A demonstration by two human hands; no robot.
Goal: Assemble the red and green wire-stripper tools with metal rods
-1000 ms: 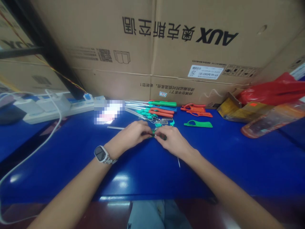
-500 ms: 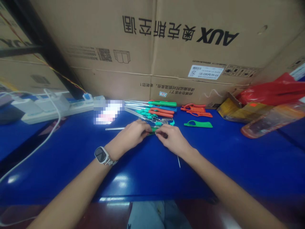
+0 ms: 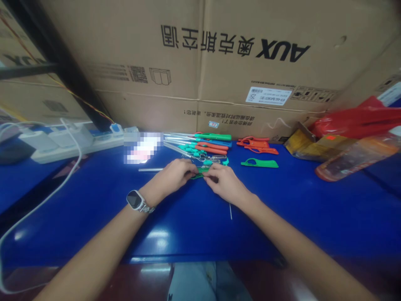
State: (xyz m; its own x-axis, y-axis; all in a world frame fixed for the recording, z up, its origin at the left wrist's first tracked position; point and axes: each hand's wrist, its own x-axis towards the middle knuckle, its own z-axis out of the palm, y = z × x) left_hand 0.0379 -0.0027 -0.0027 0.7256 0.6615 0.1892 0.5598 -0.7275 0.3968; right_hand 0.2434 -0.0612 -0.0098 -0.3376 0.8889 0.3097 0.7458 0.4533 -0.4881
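A green long-nose lighter (image 3: pixel 202 170) lies lengthwise between my hands, its thin metal tube (image 3: pixel 150 169) jutting out to the left. My left hand (image 3: pixel 179 172) pinches its left part, fingers closed. From the other side my right hand (image 3: pixel 222 179) grips the green body with thumb and fingertips. Fingers cover most of the handle. Just behind are several lighters in a row, among them a green lighter (image 3: pixel 216 136) and an orange lighter (image 3: pixel 211 147). Bare metal lighter parts (image 3: pixel 216 157) sit close behind my right hand. A thin metal rod (image 3: pixel 231 211) sticks out below that hand.
Orange handle shells (image 3: pixel 258 144) and a green handle shell (image 3: pixel 260 163) rest on the blue table (image 3: pixel 175 221). At the right lie a bottle (image 3: pixel 351 161) and a red bag (image 3: pixel 351 117). A power strip (image 3: pixel 56 150) stands left; a large cardboard box (image 3: pixel 134 100) walls the back.
Both hands keep hold of the green lighter at nearly the same spot. The thin rod under my right hand has shifted slightly left. The view has moved a little.
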